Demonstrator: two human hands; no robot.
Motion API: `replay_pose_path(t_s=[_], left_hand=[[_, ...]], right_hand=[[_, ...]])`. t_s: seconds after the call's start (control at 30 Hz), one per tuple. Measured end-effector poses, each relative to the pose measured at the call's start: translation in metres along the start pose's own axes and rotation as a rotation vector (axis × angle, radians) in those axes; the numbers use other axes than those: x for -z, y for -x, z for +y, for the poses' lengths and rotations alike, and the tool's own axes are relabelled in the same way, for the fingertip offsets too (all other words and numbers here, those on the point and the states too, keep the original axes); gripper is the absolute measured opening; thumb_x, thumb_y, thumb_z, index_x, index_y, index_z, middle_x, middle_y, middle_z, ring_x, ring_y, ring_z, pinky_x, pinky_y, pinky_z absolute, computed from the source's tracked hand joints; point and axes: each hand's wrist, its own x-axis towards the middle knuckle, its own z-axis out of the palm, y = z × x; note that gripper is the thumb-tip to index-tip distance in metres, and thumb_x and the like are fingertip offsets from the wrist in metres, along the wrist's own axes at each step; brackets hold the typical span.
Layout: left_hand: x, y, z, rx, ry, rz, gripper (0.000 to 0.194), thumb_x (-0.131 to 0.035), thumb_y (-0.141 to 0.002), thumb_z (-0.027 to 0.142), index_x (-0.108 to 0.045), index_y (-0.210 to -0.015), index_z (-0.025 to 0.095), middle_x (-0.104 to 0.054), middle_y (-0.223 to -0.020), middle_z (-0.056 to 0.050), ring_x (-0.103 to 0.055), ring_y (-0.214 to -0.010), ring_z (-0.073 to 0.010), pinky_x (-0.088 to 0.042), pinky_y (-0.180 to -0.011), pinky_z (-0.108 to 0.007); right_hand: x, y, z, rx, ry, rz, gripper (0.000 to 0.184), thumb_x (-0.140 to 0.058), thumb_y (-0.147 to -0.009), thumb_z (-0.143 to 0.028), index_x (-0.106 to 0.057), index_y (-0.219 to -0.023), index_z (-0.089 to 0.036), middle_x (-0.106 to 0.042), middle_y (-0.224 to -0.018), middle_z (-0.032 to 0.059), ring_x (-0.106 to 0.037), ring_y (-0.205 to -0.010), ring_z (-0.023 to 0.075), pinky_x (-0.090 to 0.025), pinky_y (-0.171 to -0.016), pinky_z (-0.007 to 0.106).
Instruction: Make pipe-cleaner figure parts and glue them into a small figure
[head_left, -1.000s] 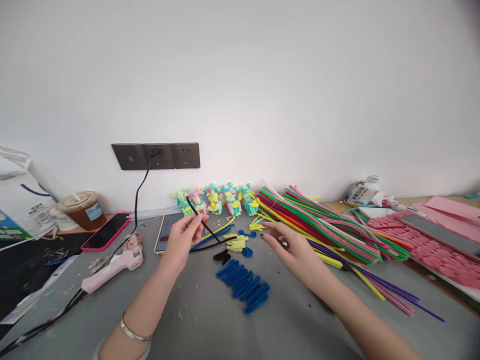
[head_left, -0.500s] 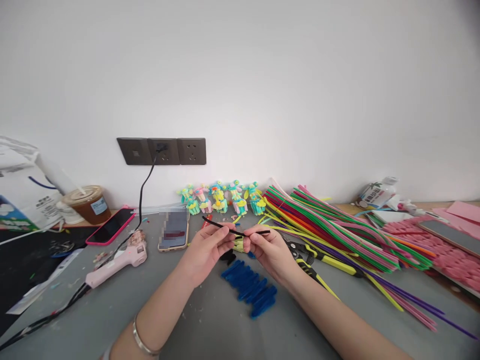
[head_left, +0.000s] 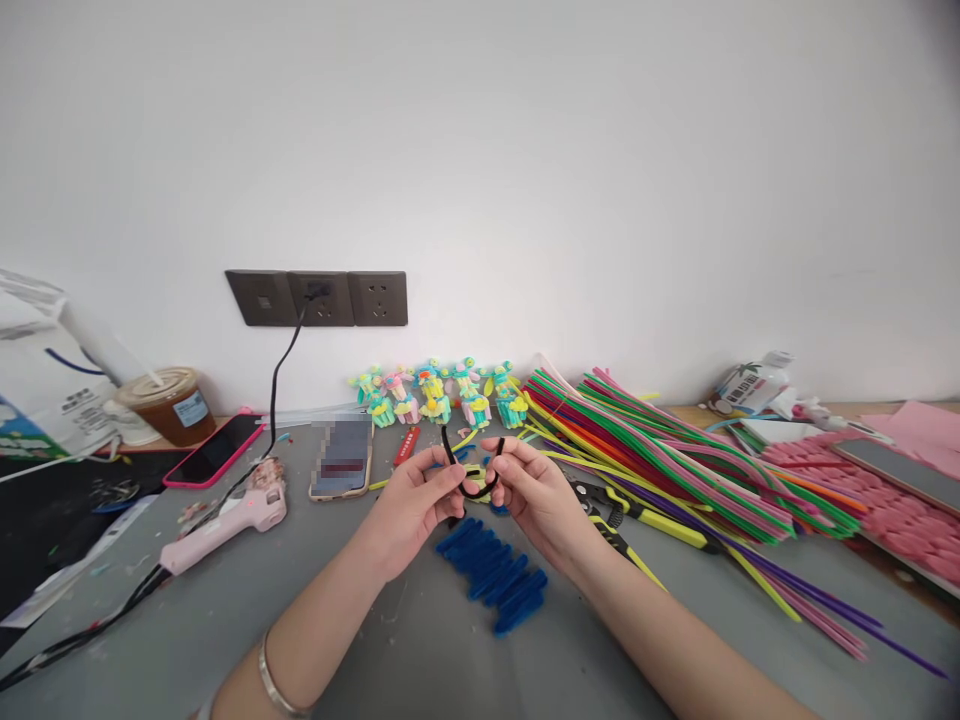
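Observation:
A black pipe cleaner (head_left: 477, 494) is bent into a U shape between my two hands, its ends pointing up. My left hand (head_left: 416, 500) pinches one side of it between thumb and fingers. On the other side my right hand (head_left: 536, 495) pinches it the same way. Just below my hands lie several blue pipe cleaner pieces (head_left: 491, 575) in a zigzag row on the grey table. Behind the black loop are small yellow pieces, partly hidden by my fingers.
Small pipe cleaner figures (head_left: 435, 393) stand along the wall. To the right lie yellow-handled pliers (head_left: 667, 525) and a large bundle of coloured pipe cleaners (head_left: 675, 450). On the left are a pink glue gun (head_left: 225, 525), two phones (head_left: 341, 458) and a drink cup (head_left: 169, 405).
The black pipe cleaner, nearly straight before, is now curved into a U. My hands have turned its ends upward. The view has shifted slightly.

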Motion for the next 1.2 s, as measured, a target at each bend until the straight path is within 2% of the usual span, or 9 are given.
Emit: replay_pose_path(t_s=[0.1, 0.23, 0.33, 0.47, 0.77, 1.0, 1.13, 1.2], left_hand=[[0.0004, 0.0009, 0.0014, -0.009, -0.119, -0.030, 0.030, -0.078, -0.071, 0.034, -0.054, -0.069, 0.015, -0.067, -0.065, 0.000, -0.051, -0.050, -0.0052, -0.041, -0.051, -0.017], [0.0029, 0.0010, 0.0041, -0.025, -0.350, -0.070, 0.029, -0.075, -0.073, 0.036, -0.056, -0.067, 0.015, -0.069, -0.067, -0.002, -0.048, -0.051, -0.0063, -0.031, -0.045, -0.017], [0.0046, 0.0008, 0.0062, -0.090, -0.516, -0.088, 0.024, -0.072, -0.075, 0.033, -0.060, -0.066, 0.015, -0.069, -0.068, -0.002, -0.056, -0.059, -0.0096, -0.038, -0.053, -0.019], [0.0042, 0.0024, 0.0073, -0.124, -0.639, -0.109, 0.019, -0.070, -0.077, 0.029, -0.064, -0.067, 0.014, -0.071, -0.071, -0.003, -0.063, -0.069, -0.0135, -0.046, -0.067, -0.023], [0.0009, 0.0036, 0.0042, -0.143, -0.638, -0.096, 0.020, -0.069, -0.077, 0.031, -0.065, -0.066, 0.015, -0.072, -0.070, -0.003, -0.063, -0.066, -0.0140, -0.047, -0.065, -0.023], [0.0007, 0.0052, 0.0041, -0.193, -0.701, -0.095, 0.019, -0.066, -0.080, 0.030, -0.067, -0.067, 0.015, -0.070, -0.068, -0.003, -0.061, -0.063, -0.0131, -0.046, -0.062, -0.022], [-0.0004, 0.0043, 0.0028, -0.312, -0.709, -0.003, 0.014, -0.070, -0.076, 0.029, -0.071, -0.083, 0.016, -0.070, -0.078, -0.004, -0.061, -0.072, -0.0147, -0.048, -0.061, -0.022], [-0.0021, 0.0036, 0.0015, -0.343, -0.626, 0.034, 0.026, -0.076, -0.070, 0.026, -0.070, -0.093, 0.018, -0.070, -0.085, -0.004, -0.062, -0.079, -0.0167, -0.050, -0.060, -0.022]], right_hand=[[0.0005, -0.0006, -0.0007, -0.036, 0.033, -0.029, 0.024, -0.077, -0.075, -0.038, -0.069, -0.084, -0.017, -0.062, -0.063, -0.0026, -0.053, -0.049, 0.0060, -0.044, -0.048, 0.017], [0.0026, -0.0003, -0.0006, -0.034, 0.115, -0.005, 0.025, -0.077, -0.075, -0.039, -0.071, -0.082, -0.016, -0.063, -0.066, -0.0018, -0.054, -0.049, 0.0056, -0.043, -0.048, 0.016], [0.0040, -0.0006, -0.0005, -0.054, 0.185, 0.003, 0.026, -0.078, -0.072, -0.038, -0.070, -0.071, -0.013, -0.062, -0.061, -0.0009, -0.051, -0.047, 0.0050, -0.042, -0.049, 0.017], [0.0043, -0.0012, -0.0006, -0.077, 0.198, 0.005, 0.026, -0.080, -0.070, -0.038, -0.071, -0.071, -0.014, -0.061, -0.054, -0.0019, -0.050, -0.045, 0.0058, -0.042, -0.048, 0.018], [0.0026, -0.0020, -0.0025, -0.080, 0.217, 0.019, 0.026, -0.082, -0.066, -0.037, -0.071, -0.071, -0.014, -0.060, -0.048, -0.0032, -0.049, -0.041, 0.0055, -0.041, -0.046, 0.018], [0.0050, -0.0013, -0.0034, -0.080, 0.169, 0.005, 0.024, -0.083, -0.067, -0.032, -0.066, -0.071, -0.016, -0.063, -0.052, -0.0042, -0.055, -0.041, 0.0059, -0.045, -0.045, 0.016], [0.0026, -0.0011, -0.0059, -0.077, 0.051, 0.044, 0.025, -0.083, -0.067, -0.032, -0.065, -0.072, -0.016, -0.066, -0.056, -0.0032, -0.061, -0.048, 0.0065, -0.050, -0.050, 0.014], [0.0009, -0.0011, -0.0063, -0.079, -0.017, 0.095, 0.026, -0.084, -0.065, -0.033, -0.066, -0.072, -0.016, -0.067, -0.057, -0.0024, -0.064, -0.051, 0.0065, -0.052, -0.052, 0.012]])
